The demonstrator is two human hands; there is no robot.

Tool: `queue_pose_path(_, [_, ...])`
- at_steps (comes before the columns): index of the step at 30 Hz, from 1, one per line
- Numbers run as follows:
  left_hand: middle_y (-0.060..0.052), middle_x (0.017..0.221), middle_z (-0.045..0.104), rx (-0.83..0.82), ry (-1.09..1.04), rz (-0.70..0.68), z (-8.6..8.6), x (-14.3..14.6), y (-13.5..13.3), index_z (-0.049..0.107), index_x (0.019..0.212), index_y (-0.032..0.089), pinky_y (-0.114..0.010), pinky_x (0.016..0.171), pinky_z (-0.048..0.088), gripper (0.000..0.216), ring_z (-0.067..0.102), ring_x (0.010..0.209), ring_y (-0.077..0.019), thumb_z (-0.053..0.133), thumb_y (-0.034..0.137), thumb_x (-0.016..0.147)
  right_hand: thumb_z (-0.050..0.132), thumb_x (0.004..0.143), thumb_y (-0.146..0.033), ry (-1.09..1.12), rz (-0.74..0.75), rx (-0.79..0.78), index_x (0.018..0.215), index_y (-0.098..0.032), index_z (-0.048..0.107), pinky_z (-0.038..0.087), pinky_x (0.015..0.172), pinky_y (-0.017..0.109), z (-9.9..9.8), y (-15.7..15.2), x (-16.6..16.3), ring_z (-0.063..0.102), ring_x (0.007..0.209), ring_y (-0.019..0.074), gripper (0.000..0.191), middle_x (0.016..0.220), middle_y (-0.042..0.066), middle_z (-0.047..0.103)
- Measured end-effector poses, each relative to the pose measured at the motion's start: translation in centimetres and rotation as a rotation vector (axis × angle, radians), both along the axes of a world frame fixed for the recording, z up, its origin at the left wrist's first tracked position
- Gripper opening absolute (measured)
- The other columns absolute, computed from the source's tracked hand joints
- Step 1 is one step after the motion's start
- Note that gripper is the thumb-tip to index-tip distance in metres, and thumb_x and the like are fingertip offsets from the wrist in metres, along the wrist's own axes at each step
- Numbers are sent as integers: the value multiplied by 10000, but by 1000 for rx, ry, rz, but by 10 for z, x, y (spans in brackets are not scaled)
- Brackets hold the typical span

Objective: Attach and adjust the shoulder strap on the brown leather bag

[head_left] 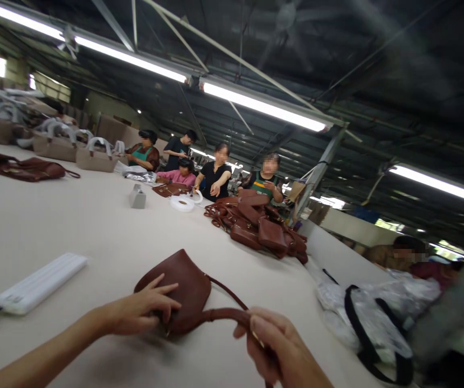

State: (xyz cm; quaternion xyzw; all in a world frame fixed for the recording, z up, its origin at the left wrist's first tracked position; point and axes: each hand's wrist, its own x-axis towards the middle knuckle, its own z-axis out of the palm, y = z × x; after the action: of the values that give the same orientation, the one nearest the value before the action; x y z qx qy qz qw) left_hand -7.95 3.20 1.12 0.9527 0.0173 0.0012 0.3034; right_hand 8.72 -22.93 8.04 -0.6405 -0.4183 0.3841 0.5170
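A brown leather handbag (187, 285) lies on the pale table in front of me, its strap running off to the right. My left hand (143, 307) rests on the bag's near left side with the fingers spread. The bag's shoulder strap (226, 313) is gripped in my right hand (272, 342), thumb and fingers closed around it. A thinner stretch of strap (227, 288) curves behind, from the bag toward the same hand. Part of the strap is hidden inside my right hand.
A white power strip (43, 283) with a dark cable lies at left. Brown bags are heaped (256, 223) at the far right edge; tape rolls (182, 202) and a grey block (137, 197) sit farther back. Clear plastic (361, 307) lies at right. Several people stand or sit beyond the table.
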Motion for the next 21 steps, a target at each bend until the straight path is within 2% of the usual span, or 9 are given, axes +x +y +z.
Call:
queue_pose_path(2, [-10,1479,579,-174,5,-2,16,15,-12,653,1183,256,-579,1256,32,481,295,1506,-305,480,82,770,545,834,-496,-27,7,23,733,-144,643,123,411,259,25,14,18,200,373,46,379,404,-104,329])
queue_pose_path(4, [-26,1542,503,-435,-85,-39,34,35,-26,546,1358,268,-496,1250,160,489,341,1478,-297,476,237,876,557,799,-474,-85,41,-18,665,-153,622,97,398,267,45,23,30,182,362,47,353,393,-107,317])
queue_pose_path(5, [-35,1508,535,-563,-151,-88,43,46,-34,546,1365,261,-443,1218,244,464,408,1428,-286,460,325,914,564,786,-468,-122,58,-47,659,-155,621,87,394,271,52,26,33,182,361,48,342,397,-106,320])
queue_pose_path(7, [-56,1200,706,-752,-236,-204,57,66,-53,674,1183,205,-351,1058,404,388,592,1162,-245,463,396,919,583,761,-444,-206,71,-87,654,-158,618,86,401,273,65,28,36,203,377,47,307,418,-100,346])
queue_pose_path(9, [-14,811,671,-843,-202,-228,61,83,-69,721,868,165,-287,819,443,259,579,807,-176,536,343,839,601,738,-410,-305,37,-104,642,-162,611,111,419,265,75,25,37,239,411,44,265,456,-90,379])
queue_pose_path(11, [29,657,547,-874,-128,-196,53,94,-77,678,729,164,-255,660,373,198,444,636,-130,567,326,763,599,729,-386,-409,-18,-129,634,-163,614,138,438,257,83,18,41,274,448,47,243,493,-78,403])
queue_pose_path(15, [40,657,536,-728,-36,-211,18,99,-71,685,766,187,-244,649,367,212,446,639,-129,560,356,739,582,735,-389,-521,-110,-171,646,-164,641,170,451,255,96,2,64,306,471,58,249,517,-65,417])
queue_pose_path(18, [37,661,533,-602,-25,-230,3,94,-55,687,685,195,-243,706,400,139,487,705,-144,591,293,709,581,743,-397,-572,-191,-137,642,-171,627,146,452,264,106,-8,85,270,462,59,252,507,-76,374])
queue_pose_path(21, [25,769,618,-465,-67,-210,-1,90,-42,700,685,209,-259,892,421,102,565,876,-175,614,248,723,574,750,-378,-611,-201,-142,626,-170,623,119,458,272,114,-10,96,247,456,55,247,499,-78,358])
